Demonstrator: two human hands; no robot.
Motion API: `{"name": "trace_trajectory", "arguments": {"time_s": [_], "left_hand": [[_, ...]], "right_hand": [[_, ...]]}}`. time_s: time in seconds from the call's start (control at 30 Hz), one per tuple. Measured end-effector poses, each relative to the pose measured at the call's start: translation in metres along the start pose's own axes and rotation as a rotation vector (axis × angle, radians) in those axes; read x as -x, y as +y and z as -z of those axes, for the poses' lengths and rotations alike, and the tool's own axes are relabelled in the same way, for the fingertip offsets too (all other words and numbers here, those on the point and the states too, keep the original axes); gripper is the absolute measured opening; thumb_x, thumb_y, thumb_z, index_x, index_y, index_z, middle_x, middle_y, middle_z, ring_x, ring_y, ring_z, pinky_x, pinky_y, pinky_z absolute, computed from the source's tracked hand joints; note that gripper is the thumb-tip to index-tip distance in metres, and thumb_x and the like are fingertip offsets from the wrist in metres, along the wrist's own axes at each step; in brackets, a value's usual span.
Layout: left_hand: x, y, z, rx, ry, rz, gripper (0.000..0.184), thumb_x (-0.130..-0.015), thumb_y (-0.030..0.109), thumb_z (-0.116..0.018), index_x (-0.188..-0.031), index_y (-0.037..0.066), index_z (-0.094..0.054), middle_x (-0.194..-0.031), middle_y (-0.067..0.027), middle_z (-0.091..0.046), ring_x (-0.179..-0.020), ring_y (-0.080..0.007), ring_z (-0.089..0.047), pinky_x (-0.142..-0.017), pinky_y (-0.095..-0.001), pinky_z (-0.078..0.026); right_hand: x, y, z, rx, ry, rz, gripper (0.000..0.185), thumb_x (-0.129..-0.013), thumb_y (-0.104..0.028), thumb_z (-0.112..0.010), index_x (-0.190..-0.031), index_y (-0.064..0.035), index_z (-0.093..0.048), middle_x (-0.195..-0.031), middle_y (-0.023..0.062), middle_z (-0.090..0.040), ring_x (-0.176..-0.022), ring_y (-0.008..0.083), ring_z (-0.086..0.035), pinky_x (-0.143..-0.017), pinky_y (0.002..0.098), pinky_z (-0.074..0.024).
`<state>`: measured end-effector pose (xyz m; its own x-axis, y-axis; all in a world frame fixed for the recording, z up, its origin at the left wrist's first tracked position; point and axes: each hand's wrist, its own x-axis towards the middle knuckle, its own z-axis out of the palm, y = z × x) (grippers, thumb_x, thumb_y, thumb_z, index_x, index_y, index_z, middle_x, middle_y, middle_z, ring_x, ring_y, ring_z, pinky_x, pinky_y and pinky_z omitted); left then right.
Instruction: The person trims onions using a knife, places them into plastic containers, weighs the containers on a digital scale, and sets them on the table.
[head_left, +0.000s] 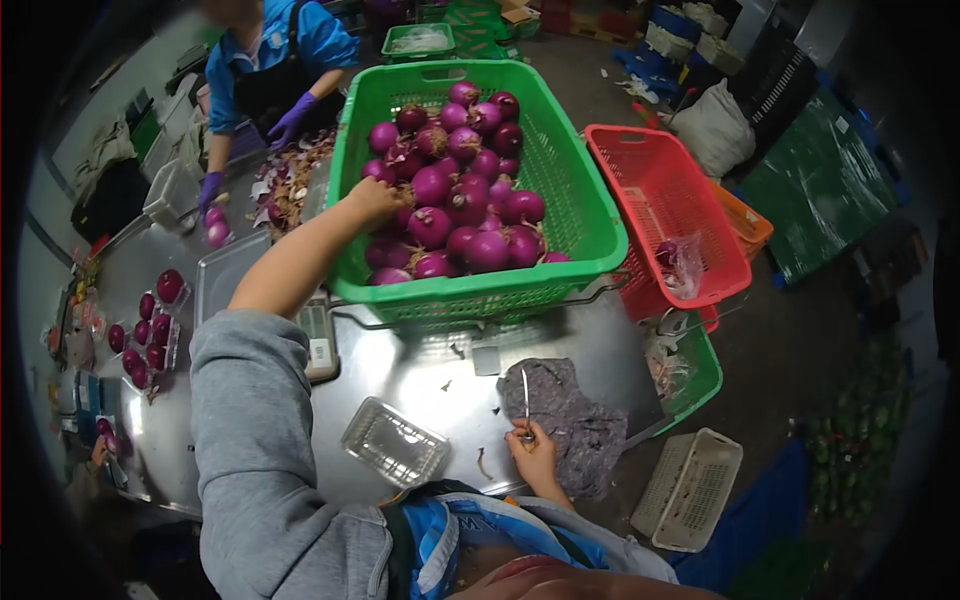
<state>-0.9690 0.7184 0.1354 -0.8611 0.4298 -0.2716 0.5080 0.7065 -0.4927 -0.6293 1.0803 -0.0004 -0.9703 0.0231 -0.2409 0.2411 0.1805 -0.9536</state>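
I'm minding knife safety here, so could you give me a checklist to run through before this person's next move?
1. Right hand holding the knife: ok.
2. Blade away from the left hand: ok, that hand is at the green crate's onions.
3. Left hand gripping an onion: cannot tell, fingers partly hidden.
4. Co-worker's gloves away from the blade: ok, across the table.
5. Clear tray open side up: ok.
6. Crate firmly seated: cannot tell from this view.
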Motion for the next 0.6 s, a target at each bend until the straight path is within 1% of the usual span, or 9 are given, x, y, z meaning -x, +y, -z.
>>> {"name": "trace_trajectory", "arguments": {"time_s": [0.1,0.13,0.23,0.3,0.37,0.43,0.5,0.57,0.6], "left_hand": [[-0.022,-0.004,-0.016,-0.115,-0.185,-0.041,0.058,-0.063,0.023,-0.075,-0.116,0.019,-0.05,-0.109,-0.0092,-0.057,-0.094,-0.0252,-0.061,-0.074,-0.0367,-0.05],[-0.024,-0.003,-0.015,-0.127,-0.218,-0.079,0.073,-0.055,0.024,-0.081,-0.119,0.017,-0.047,-0.107,-0.0102,-0.058,-0.092,-0.0262,-0.062,-0.072,-0.0365,-0.05],[-0.023,0.001,-0.001,-0.181,-0.285,-0.076,0.081,-0.048,0.026,-0.084,-0.119,0.014,-0.047,-0.108,-0.0114,-0.057,-0.091,-0.0266,-0.062,-0.073,-0.0365,-0.051],[-0.003,-0.003,0.023,-0.094,-0.227,-0.051,0.081,-0.049,0.029,-0.083,-0.118,0.012,-0.045,-0.107,-0.0142,-0.057,-0.091,-0.0297,-0.061,-0.073,-0.0388,-0.05],[0.032,0.001,0.054,0.527,0.306,0.14,0.079,-0.053,0.028,-0.081,-0.12,0.011,-0.042,-0.108,-0.0176,-0.056,-0.094,-0.0347,-0.059,-0.078,-0.041,-0.049],[0.069,0.027,0.073,0.924,0.599,0.102,0.087,-0.054,0.028,-0.081,-0.125,0.01,-0.036,-0.112,-0.0179,-0.054,-0.097,-0.0365,-0.058,-0.083,-0.0419,-0.047],[0.131,0.074,0.109,1.317,0.614,0.014,0.088,-0.053,0.028,-0.081,-0.126,0.011,-0.034,-0.118,-0.016,-0.05,-0.105,-0.0321,-0.054,-0.092,-0.0381,-0.042],[0.184,0.122,0.118,1.36,0.678,-0.086,0.092,-0.053,0.028,-0.082,-0.128,0.009,-0.032,-0.12,-0.0144,-0.046,-0.113,-0.0276,-0.049,-0.097,-0.0365,-0.038],[0.205,0.144,0.115,1.483,0.625,-0.09,0.093,-0.053,0.028,-0.082,-0.129,0.007,-0.031,-0.122,-0.0144,-0.045,-0.114,-0.0268,-0.047,-0.098,-0.0363,-0.036]], "right_hand": [[-0.004,-0.004,0.016,-0.067,0.08,-0.015,0.026,-0.079,-0.01,-0.066,-0.104,-0.0036,-0.06,-0.079,0.0012,-0.06,-0.067,0.0066,-0.053,-0.061,0.021,-0.0432],[-0.004,-0.008,0.018,-0.12,0.089,-0.018,0.024,-0.079,-0.007,-0.065,-0.102,-0.0019,-0.06,-0.08,0.0011,-0.06,-0.065,0.0055,-0.053,-0.059,0.0193,-0.0427],[-0.008,-0.02,0.02,-0.225,0.079,0.009,0.023,-0.08,-0.005,-0.064,-0.102,0.0001,-0.059,-0.08,0.0015,-0.06,-0.063,0.0045,-0.052,-0.057,0.0178,-0.0415],[-0.011,-0.016,0.021,-0.199,0.083,0.032,0.023,-0.081,-0.005,-0.063,-0.103,0.0011,-0.057,-0.079,0.0009,-0.06,-0.064,0.005,-0.052,-0.057,0.019,-0.0417],[-0.012,-0.021,0.025,-0.106,0.061,0.093,0.027,-0.082,-0.006,-0.063,-0.107,0.0011,-0.056,-0.082,0.0012,-0.06,-0.065,0.0056,-0.052,-0.055,0.021,-0.0422],[-0.009,-0.04,0.028,-0.032,0.063,0.205,0.029,-0.084,-0.01,-0.061,-0.11,0.0008,-0.055,-0.084,0.0029,-0.06,-0.065,0.0076,-0.053,-0.055,0.0227,-0.043],[-0.003,-0.072,0.023,0.031,0.063,0.305,0.031,-0.086,-0.013,-0.059,-0.114,0.0004,-0.054,-0.086,0.0047,-0.06,-0.064,0.0096,-0.053,-0.055,0.0245,-0.0437],[0.004,-0.115,0.012,0.198,0.041,0.75,0.041,-0.087,-0.023,-0.056,-0.121,0.0,-0.05,-0.088,0.0093,-0.058,-0.061,0.0163,-0.054,-0.055,0.0279,-0.0445],[0.01,-0.131,0.007,0.261,0.0,0.805,0.044,-0.087,-0.026,-0.056,-0.122,0.0004,-0.049,-0.087,0.0105,-0.058,-0.06,0.0195,-0.054,-0.055,0.0292,-0.0449]]}}
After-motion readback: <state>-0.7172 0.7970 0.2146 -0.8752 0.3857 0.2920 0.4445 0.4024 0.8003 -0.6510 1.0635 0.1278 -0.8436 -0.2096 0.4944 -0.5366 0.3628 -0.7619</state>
